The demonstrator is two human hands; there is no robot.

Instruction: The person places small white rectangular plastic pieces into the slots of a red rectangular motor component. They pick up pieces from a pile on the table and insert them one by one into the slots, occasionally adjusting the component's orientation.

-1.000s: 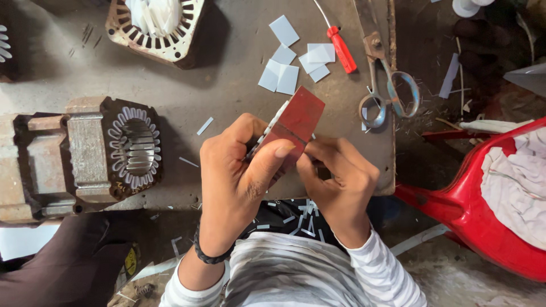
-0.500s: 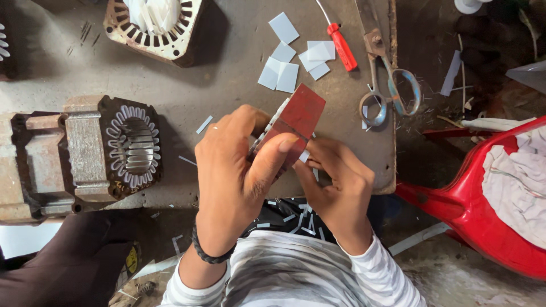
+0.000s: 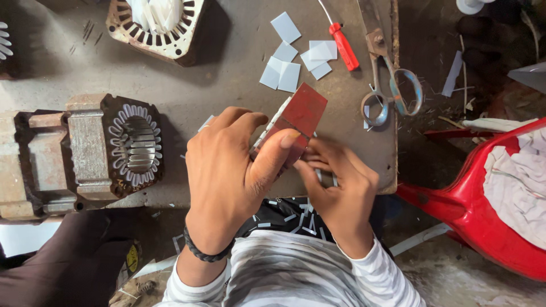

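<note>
Both hands (image 3: 284, 170) hide much of the red block (image 3: 301, 113).

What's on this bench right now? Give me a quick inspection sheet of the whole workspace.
Surface: worn grey bench top, scratched.
Job's things: red block with pale slips along its edge, held over the bench.
Clutter: cut paper pieces, red-handled screwdriver, scissors, two slotted motor stators.
Hands: left hand grips the block; right hand pinches something small beneath it.
Cables: nothing seen.
Surroundings: red plastic chair with white cloth, paper scraps on lap.
</note>
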